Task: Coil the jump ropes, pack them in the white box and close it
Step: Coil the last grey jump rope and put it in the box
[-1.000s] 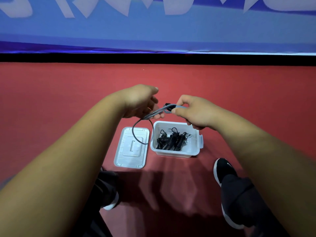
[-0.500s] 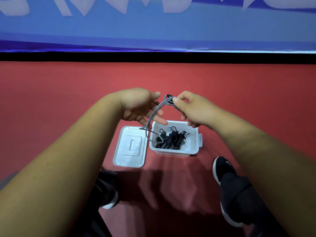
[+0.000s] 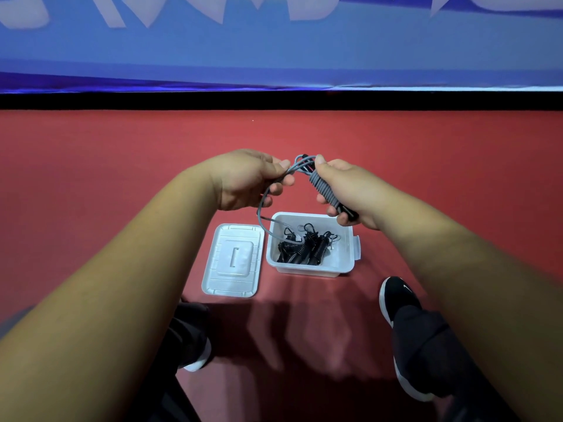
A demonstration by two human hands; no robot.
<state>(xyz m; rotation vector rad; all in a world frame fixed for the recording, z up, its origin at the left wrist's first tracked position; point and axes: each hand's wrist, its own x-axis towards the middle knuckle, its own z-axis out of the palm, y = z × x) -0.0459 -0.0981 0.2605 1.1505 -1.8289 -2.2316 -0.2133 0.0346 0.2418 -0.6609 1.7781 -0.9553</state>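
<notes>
Pinching the grey jump rope (image 3: 320, 184), left fingers (image 3: 281, 165) sit beside right fingers (image 3: 324, 170) curled round its coil.

A grey jump rope (image 3: 323, 187) hangs part-coiled above the open white box (image 3: 307, 268) — black coiled ropes (image 3: 304, 249) inside, lid (image 3: 233, 260) beside it.

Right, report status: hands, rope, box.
Hands: right hand grips wound grey rope, left hand pinches its loose cord. Open white box holds black ropes; lid flat beside it. Nothing blocking the box.

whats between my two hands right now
The grey jump rope bridges the left hand and right hand, shown in the head view.
</notes>
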